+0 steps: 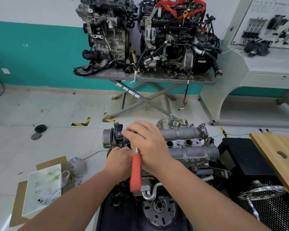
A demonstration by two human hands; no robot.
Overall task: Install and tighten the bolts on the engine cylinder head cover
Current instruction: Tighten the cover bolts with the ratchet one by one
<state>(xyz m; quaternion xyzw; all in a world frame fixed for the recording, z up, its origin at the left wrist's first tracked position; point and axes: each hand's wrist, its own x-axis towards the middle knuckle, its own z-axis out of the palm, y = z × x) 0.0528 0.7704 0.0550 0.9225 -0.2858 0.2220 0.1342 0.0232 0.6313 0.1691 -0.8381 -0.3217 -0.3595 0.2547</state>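
The grey aluminium cylinder head cover lies on the engine in front of me, with bolts seated along its near edge. A ratchet wrench with a red handle stands over the cover's left end, its handle pointing back toward me. My right hand lies over the wrench's head and hides it, with the metal shaft emerging beside the thumb. My left hand sits just left of the handle. Its fingers curl down onto the engine's left end and hide what they touch.
A timing sprocket sticks out at the engine's left end. A wooden board and a black case stand to the right. On the floor at left lie a cardboard box with a plastic bag. Two engines rest on a scissor table behind.
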